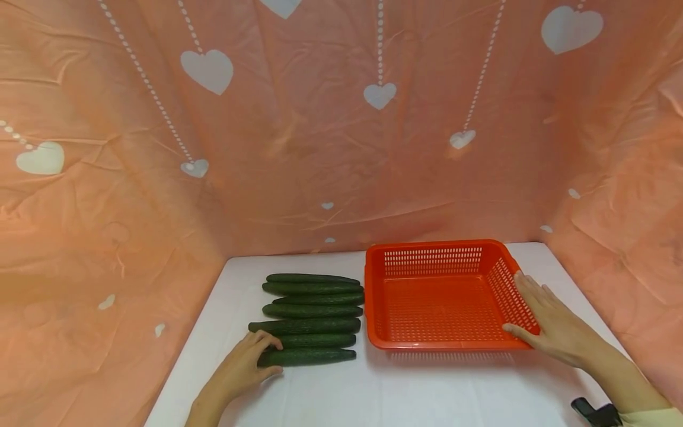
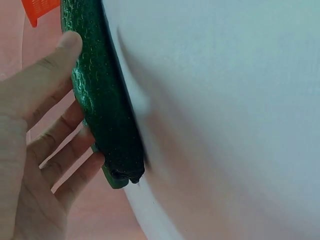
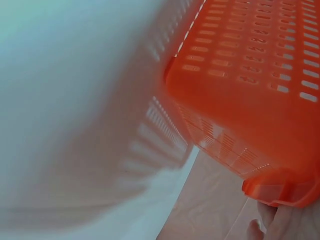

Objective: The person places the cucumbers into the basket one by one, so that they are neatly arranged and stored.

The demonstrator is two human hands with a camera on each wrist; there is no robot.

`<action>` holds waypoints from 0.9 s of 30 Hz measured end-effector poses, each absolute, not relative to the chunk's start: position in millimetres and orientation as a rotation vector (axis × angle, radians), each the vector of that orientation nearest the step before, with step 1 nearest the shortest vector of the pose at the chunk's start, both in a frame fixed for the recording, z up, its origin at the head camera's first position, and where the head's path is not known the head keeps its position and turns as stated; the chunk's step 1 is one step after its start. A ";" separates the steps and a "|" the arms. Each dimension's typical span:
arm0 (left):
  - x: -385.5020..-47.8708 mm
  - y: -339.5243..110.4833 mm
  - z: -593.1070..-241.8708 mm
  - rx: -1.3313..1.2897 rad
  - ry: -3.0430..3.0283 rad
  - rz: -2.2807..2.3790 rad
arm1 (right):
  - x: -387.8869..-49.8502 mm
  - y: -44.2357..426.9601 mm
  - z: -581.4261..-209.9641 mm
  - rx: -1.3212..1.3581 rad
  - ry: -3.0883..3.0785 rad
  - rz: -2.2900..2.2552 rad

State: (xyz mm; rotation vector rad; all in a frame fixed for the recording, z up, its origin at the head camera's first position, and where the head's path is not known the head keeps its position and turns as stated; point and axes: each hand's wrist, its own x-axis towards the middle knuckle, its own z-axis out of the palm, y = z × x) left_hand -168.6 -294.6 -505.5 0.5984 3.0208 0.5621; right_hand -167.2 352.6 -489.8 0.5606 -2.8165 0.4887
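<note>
Several dark green cucumbers lie side by side on the white table, left of a red-orange plastic basket. At the nearest cucumber, my left hand reaches over the left end. Its fingers are spread over the top and its thumb is on the near side. In the left wrist view the thumb overlaps the cucumber's edge, and the fingertips meet its upper side; firm contact is unclear. My right hand rests at the basket's right side, fingers extended along the rim and thumb stretched over the near right corner.
The basket stands on the white table, with its bare inside showing. Behind and on both sides hangs an orange-pink cloth printed with white hearts. A dark band is on the right wrist.
</note>
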 end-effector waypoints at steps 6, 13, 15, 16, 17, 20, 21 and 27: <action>-168.7 -293.1 -509.2 0.631 3.038 0.522 | -165.9 354.0 -491.1 0.591 -2.785 0.456; -169.5 -291.4 -512.1 0.709 3.064 0.409 | -166.1 355.4 -492.9 0.610 -2.780 0.401; -170.5 -290.2 -512.0 0.731 3.077 0.368 | -166.6 355.4 -493.2 0.607 -2.792 0.397; -171.1 -289.5 -512.3 0.728 3.080 0.348 | -166.6 355.5 -492.9 0.606 -2.794 0.397; -171.4 -288.8 -512.7 0.736 3.084 0.335 | -166.5 355.2 -492.5 0.602 -2.798 0.398; -171.9 -287.6 -514.2 0.751 3.100 0.311 | -166.4 354.4 -491.4 0.587 -2.817 0.414; -171.7 -287.5 -514.4 0.760 3.106 0.305 | -166.5 354.2 -491.1 0.582 -2.823 0.420; -169.0 -288.9 -509.2 0.754 3.083 0.458 | -167.1 354.2 -491.4 0.577 -2.829 0.443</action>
